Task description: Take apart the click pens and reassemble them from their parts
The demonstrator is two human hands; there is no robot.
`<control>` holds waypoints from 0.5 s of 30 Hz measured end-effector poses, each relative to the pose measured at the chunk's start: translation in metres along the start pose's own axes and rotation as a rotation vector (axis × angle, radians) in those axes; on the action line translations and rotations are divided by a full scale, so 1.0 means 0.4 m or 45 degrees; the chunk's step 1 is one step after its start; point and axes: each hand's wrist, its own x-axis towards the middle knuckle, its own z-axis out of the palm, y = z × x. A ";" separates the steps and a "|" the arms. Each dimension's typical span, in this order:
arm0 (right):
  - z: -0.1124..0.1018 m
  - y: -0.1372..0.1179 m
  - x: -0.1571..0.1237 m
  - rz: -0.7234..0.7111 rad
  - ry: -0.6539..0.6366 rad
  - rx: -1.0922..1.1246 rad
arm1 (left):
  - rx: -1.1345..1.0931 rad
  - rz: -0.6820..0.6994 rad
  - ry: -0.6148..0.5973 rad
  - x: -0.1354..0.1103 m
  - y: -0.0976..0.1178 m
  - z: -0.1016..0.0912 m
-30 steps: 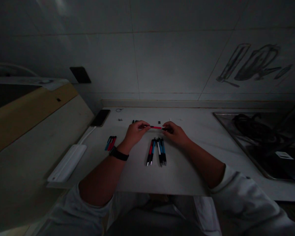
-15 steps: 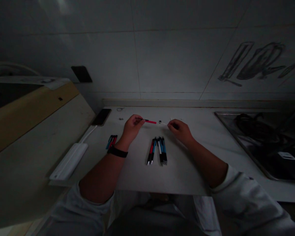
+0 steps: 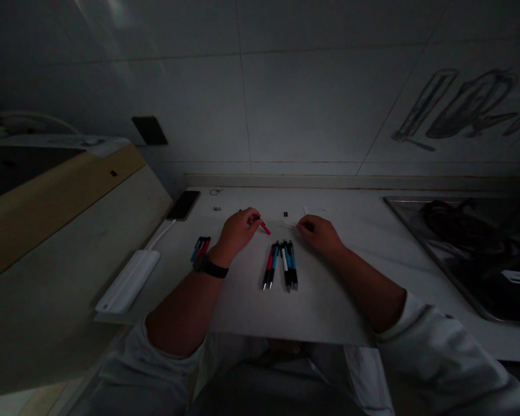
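Observation:
My left hand (image 3: 239, 230) is closed round a red pen barrel (image 3: 264, 227), its free end pointing down to the right just above the white counter (image 3: 320, 300). My right hand (image 3: 319, 233) is pinched on a thin white refill (image 3: 291, 223) that sticks out to the left. The two parts are apart. A row of several assembled pens (image 3: 281, 264), red, blue, white and black, lies between and in front of both hands.
A small bunch of pen barrels (image 3: 200, 248) lies left of my left wrist. A black phone (image 3: 183, 204), a white power strip (image 3: 127, 281), tiny springs (image 3: 217, 208) and a small black part (image 3: 286, 214) lie on the counter. A dark sink (image 3: 472, 248) is at the right.
The red pen was held by both hands; it has come apart. My left hand lowered the barrel toward the counter, and my right hand drew the white refill away to the right.

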 end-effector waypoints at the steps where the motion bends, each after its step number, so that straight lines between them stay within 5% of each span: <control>1: 0.001 0.001 -0.001 -0.003 -0.012 -0.005 | 0.023 0.016 -0.009 0.000 0.002 -0.001; 15: 0.010 0.007 -0.002 -0.039 -0.049 -0.002 | 0.164 0.054 0.066 -0.002 0.031 -0.035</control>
